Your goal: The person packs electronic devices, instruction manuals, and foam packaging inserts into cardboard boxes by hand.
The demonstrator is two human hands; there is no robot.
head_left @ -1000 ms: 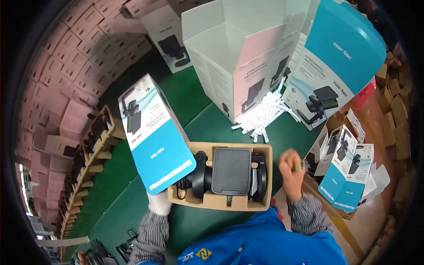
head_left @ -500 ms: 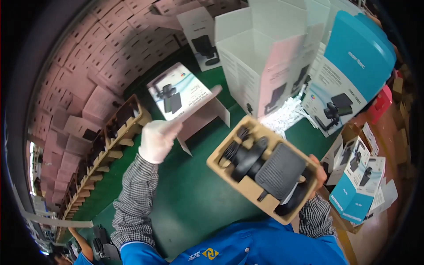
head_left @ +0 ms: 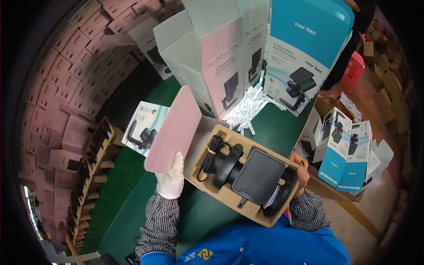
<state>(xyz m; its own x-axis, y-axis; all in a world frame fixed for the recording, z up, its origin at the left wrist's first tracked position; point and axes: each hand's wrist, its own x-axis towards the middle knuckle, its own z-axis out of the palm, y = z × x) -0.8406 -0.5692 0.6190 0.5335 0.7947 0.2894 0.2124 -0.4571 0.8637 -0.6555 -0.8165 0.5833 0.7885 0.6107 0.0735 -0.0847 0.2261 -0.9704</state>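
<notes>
While hands (head_left: 238, 174) flank it, tray (head_left: 207, 170) tilts.

A green-topped table (head_left: 132, 194) carries the things. Toward its far edge stand tall open cartons in grey and pink (head_left: 212, 57), and beside them, toward the right, a tall teal carton with a microphone picture (head_left: 304, 44). Just before these lies a loose heap of small white packets (head_left: 247, 108). Along the left edge runs a row of cardboard trays with dark parts (head_left: 90, 176).
</notes>
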